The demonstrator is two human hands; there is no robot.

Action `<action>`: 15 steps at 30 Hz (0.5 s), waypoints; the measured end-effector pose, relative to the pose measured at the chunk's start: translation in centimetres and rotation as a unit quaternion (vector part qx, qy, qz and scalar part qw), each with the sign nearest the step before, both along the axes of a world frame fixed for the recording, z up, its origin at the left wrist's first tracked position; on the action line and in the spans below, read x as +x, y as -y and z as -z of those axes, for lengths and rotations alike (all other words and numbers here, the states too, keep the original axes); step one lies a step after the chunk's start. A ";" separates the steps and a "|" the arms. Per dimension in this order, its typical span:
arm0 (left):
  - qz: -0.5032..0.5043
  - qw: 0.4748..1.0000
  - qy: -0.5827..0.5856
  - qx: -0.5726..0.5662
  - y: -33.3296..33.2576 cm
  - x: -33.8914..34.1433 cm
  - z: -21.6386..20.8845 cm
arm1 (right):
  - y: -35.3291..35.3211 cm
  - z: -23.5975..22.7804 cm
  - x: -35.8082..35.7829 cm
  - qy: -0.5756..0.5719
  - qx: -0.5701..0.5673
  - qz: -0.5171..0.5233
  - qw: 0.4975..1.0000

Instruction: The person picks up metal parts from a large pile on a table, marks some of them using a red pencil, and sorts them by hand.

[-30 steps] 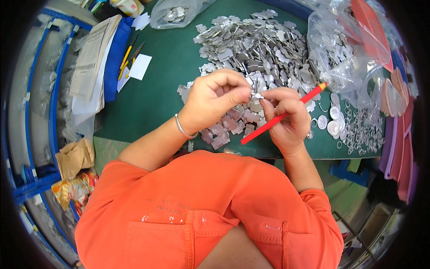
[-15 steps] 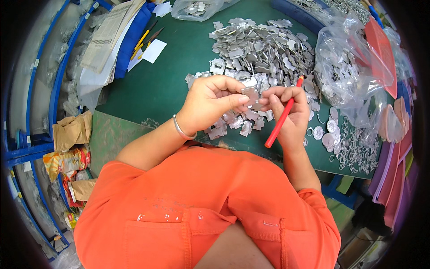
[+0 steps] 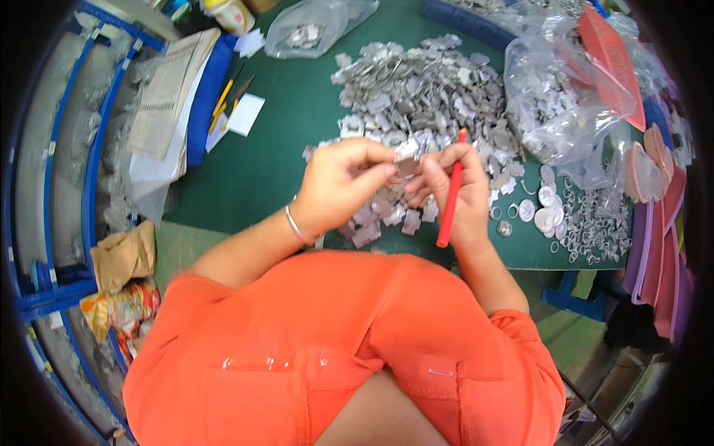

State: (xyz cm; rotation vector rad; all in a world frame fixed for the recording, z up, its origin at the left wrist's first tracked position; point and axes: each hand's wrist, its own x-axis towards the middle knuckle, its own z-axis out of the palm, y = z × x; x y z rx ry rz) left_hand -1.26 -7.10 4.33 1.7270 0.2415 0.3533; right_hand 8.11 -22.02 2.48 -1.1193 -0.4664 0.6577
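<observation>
My left hand [image 3: 335, 186], with a bangle [image 3: 296, 225] at its wrist, pinches a small flat grey metal piece [image 3: 406, 168] between thumb and forefinger. A red pencil [image 3: 451, 197] lies slantwise across my right hand [image 3: 471, 197], gripped in its curled fingers. The right fingertips are close to the metal piece; whether they touch it I cannot tell. Behind both hands spreads a heap of similar metal pieces [image 3: 424, 89], and more of them lie loose below my fingers.
On the green table [image 3: 286, 97], a bag of metal parts [image 3: 550, 111] and a red tray [image 3: 606, 67] stand at the right. Rings and round discs [image 3: 547, 212] lie nearer. At the left are papers [image 3: 167, 104], a white card [image 3: 245, 114] and blue shelving [image 3: 93, 156].
The view has shifted, showing more of the table's far left. The metal piece is tilted differently, and the red pencil stands more upright. Both hands keep their holds.
</observation>
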 end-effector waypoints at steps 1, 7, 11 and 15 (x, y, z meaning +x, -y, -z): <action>0.028 0.954 0.118 0.276 -0.9 0.3 -0.3 | -0.2 0.0 0.1 -0.010 -0.015 0.001 1.000; 0.041 0.892 0.250 0.374 -2.4 0.6 0.3 | -1.6 -0.4 0.3 0.045 0.048 -0.006 0.998; -0.009 0.923 0.194 0.331 -2.7 0.1 -0.1 | -1.0 -2.6 6.5 0.598 0.043 0.221 0.769; 0.109 0.908 0.076 0.396 -4.7 -1.6 1.1 | 2.4 -4.6 12.9 0.636 -0.193 0.429 0.612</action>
